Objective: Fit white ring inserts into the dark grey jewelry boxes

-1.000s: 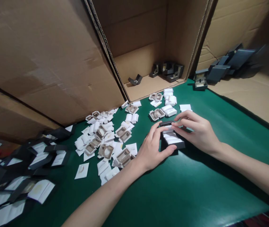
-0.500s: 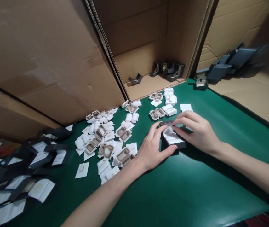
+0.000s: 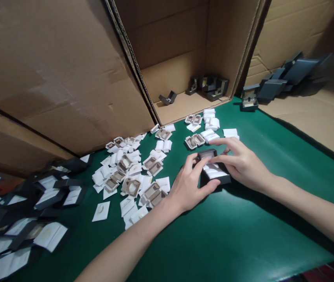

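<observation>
A small black jewellery box (image 3: 225, 179) lies open on the green table, its hinged lid standing up at the far side and a white insert (image 3: 214, 171) filling its base. My left hand (image 3: 189, 184) wraps around the box from the left, with the thumb along its near edge and the fingertips by the lid. My right hand (image 3: 245, 160) reaches in from the right with fingers apart. One of its fingertips touches inside the box near the lid, close to my left fingertips; another finger stretches out above the lid. The right thumb is mostly hidden.
Loose white inserts and cards (image 3: 131, 170) spread over the green table (image 3: 243, 235) to the left. Open black boxes with white inserts (image 3: 49, 192) heap at far left. Cardboard boxes (image 3: 67, 78) stand behind. More black boxes (image 3: 214, 88) sit inside one, others (image 3: 272, 89) at right.
My right fingers have spread apart and shifted to the inside of the lid, exposing more of it. My left hand keeps the box in place.
</observation>
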{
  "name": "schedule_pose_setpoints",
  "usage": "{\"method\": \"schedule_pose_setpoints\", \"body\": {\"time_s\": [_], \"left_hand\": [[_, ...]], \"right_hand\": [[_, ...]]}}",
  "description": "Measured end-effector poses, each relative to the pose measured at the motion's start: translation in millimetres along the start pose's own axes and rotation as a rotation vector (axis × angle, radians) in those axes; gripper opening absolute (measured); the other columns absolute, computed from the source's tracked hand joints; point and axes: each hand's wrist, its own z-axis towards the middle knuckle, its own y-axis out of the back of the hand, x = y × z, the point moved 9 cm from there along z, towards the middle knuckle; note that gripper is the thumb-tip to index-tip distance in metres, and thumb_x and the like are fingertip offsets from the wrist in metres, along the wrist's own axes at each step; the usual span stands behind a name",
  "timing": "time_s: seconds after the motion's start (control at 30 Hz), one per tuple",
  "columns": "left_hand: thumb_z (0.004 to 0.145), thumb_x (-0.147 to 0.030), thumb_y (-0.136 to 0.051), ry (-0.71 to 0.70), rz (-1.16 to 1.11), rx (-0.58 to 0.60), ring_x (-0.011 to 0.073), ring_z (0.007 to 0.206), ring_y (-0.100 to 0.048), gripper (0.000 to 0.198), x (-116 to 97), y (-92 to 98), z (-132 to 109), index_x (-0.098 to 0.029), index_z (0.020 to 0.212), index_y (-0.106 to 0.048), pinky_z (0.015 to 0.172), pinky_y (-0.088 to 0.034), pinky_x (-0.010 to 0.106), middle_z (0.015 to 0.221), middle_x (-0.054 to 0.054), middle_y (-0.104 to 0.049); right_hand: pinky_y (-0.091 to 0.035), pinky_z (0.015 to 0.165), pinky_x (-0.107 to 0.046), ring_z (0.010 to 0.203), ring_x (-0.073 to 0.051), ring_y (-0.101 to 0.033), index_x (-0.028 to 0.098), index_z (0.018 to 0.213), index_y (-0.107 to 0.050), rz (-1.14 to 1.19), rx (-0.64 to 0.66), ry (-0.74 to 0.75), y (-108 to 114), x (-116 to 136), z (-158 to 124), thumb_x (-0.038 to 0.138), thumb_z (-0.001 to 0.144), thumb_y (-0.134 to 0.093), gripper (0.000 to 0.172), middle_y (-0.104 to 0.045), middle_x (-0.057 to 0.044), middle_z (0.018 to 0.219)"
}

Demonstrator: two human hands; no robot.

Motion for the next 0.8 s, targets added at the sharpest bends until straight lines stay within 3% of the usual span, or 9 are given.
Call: {"method": "schedule_pose_setpoints", "body": {"time_s": [0.23,0.53,0.8], "left_hand": [[0.088,-0.049,-0.053,-0.017,0.008,0.000,0.0313,0.127,-0.044,0.054,-2.8,0.2,-1.0,-0.018,0.132,-0.049,0.103,-0.042,0.049,0.140,0.015,-0.035],[0.090,-0.052,-0.047,-0.021,0.144,0.029,0.0351,0.124,-0.048,0.054,-2.9,-3.4,-3.3,-0.020,0.134,-0.050,0.100,-0.044,0.053,0.144,0.018,-0.033],[0.091,-0.052,-0.046,-0.051,0.197,0.020,0.0357,0.130,-0.043,0.053,-5.8,-3.7,-4.3,-0.014,0.126,-0.055,0.103,-0.042,0.050,0.143,0.021,-0.035]], "right_hand": [[-0.054,0.076,-0.037,0.109,-0.023,-0.054,0.025,0.084,-0.070,0.101,-0.028,0.009,4.5,1.2,2.2,0.003,0.083,-0.044,0.034,-0.052,-0.007,0.127],[-0.053,0.076,-0.041,0.103,-0.025,-0.056,0.023,0.083,-0.071,-0.010,0.035,0.023,-4.8,-1.0,-0.2,0.002,0.081,-0.043,0.035,-0.060,-0.009,0.120],[-0.051,0.085,-0.043,0.107,-0.024,-0.055,0.019,0.090,-0.069,0.067,-0.116,0.073,12.0,3.7,5.7,-0.004,0.080,-0.045,0.035,-0.063,-0.011,0.117]]}}
